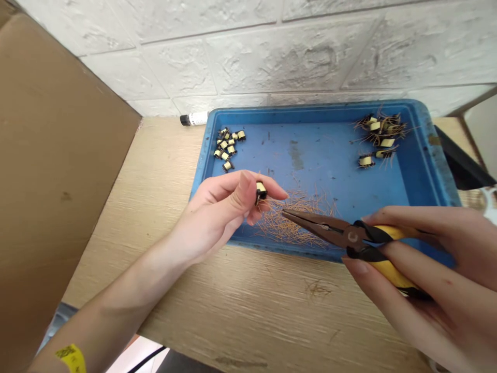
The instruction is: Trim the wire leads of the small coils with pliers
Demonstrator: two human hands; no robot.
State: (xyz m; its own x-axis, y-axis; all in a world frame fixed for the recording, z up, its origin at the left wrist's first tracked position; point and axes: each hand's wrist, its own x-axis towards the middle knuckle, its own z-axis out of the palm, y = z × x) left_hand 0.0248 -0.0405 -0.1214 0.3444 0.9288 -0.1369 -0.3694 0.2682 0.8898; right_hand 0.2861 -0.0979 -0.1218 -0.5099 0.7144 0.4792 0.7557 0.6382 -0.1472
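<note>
My left hand [221, 212] pinches a small yellow-and-black transformer [261, 190] between thumb and fingers, above a blue plastic tray [310, 110]. My right hand [411, 254] grips needle-nose pliers [330, 230] with yellow-and-black handles. Their tips point left, close to the transformer and apart from it. Under the tips lies a heap of cut copper-coloured wire leads [291, 220]. A group of short-legged transformers [227, 147] sits at the tray's far left, and several with long leads [380, 132] sit at its far right.
The tray rests on a light wood-grain table [233, 305], with a brown cardboard sheet [58, 155] upright at the left. A white brick wall [291, 52] stands behind. A capped marker [194, 118] lies behind the tray, and a black object [462, 160] sits at the right.
</note>
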